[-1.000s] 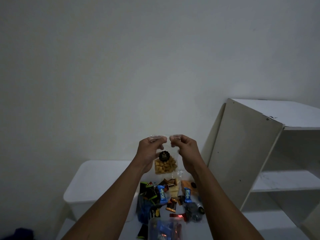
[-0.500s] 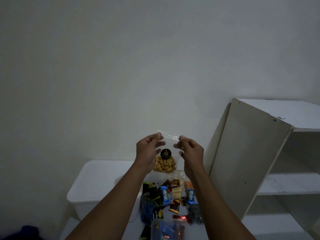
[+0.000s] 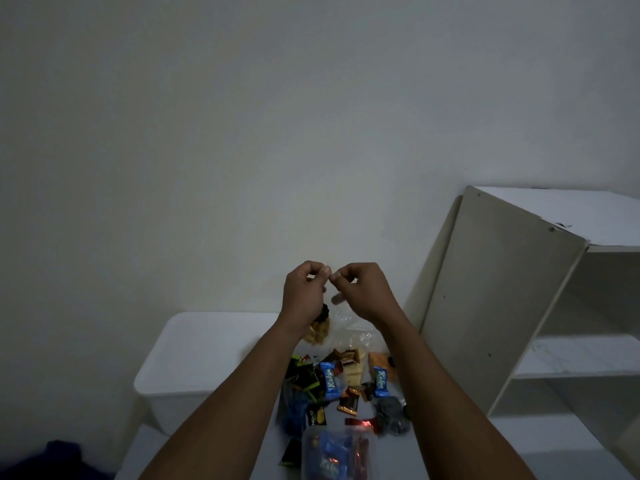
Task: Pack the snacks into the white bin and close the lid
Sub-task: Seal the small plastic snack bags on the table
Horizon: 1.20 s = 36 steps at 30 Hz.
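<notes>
A clear bag of yellow snacks (image 3: 320,329) with a black round sticker hangs in front of me, above the table. My left hand (image 3: 303,294) and my right hand (image 3: 360,292) pinch its top edge, fingertips nearly touching. Behind my left forearm stands the white bin (image 3: 194,355) with its lid on. A pile of wrapped snacks (image 3: 341,384) lies on the table to the bin's right: blue, black, brown and red packets. A clear bag of sweets (image 3: 332,457) lies nearest to me.
A white shelf unit (image 3: 502,299) leans at the right, with open shelves. A bare pale wall fills the background. Something dark blue (image 3: 59,459) sits at the bottom left corner.
My hands have come together at the bag's top, from its sides to a pinch in the middle. The bag now hangs lower, partly behind my left hand.
</notes>
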{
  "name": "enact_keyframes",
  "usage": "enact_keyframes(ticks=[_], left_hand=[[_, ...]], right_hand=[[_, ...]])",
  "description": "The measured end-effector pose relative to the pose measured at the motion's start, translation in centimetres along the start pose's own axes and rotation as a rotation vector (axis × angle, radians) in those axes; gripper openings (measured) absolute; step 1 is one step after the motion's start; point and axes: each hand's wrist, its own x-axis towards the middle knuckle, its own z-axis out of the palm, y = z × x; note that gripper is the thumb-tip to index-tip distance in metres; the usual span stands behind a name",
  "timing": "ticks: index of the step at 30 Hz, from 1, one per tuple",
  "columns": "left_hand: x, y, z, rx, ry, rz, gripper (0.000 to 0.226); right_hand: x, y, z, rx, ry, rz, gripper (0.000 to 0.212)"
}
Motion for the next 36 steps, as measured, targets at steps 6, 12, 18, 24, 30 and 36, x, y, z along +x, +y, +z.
enact_keyframes(ticks=[6, 12, 18, 24, 30, 36], left_hand=[[0.8, -1.2, -1.1, -0.103, 0.174, -0.087, 0.014], [0.2, -3.1, -1.2, -0.134, 0.142, -0.22, 0.015], [-1.4, -4.9, -1.6, 0.056, 0.037, -0.289, 0.045], [-3.2, -5.4, -1.7, -0.343, -0.109, -0.517, 0.022], [-3.4, -6.1, -2.2, -0.243, -0.18, -0.43, 0.022], [-3.2, -5.8, -2.2, -0.103, -0.228, -0.387, 0.021]], right_hand=[[-1.3, 2.2, 1.3, 0.008, 0.035, 0.05, 0.027], [-3.1, 4.3, 3.5, -0.009, 0.163, 0.097, 0.047], [-4.6, 5.7, 4.4, 0.062, 0.221, 0.039, 0.022], [-5.5, 6.7, 5.5, 0.162, 0.079, 0.076, 0.013], [-4.7, 5.8, 4.0, 0.411, 0.027, 0.322, 0.024], [-3.4, 5.3, 3.6, 0.363, -0.045, 0.362, 0.023]])
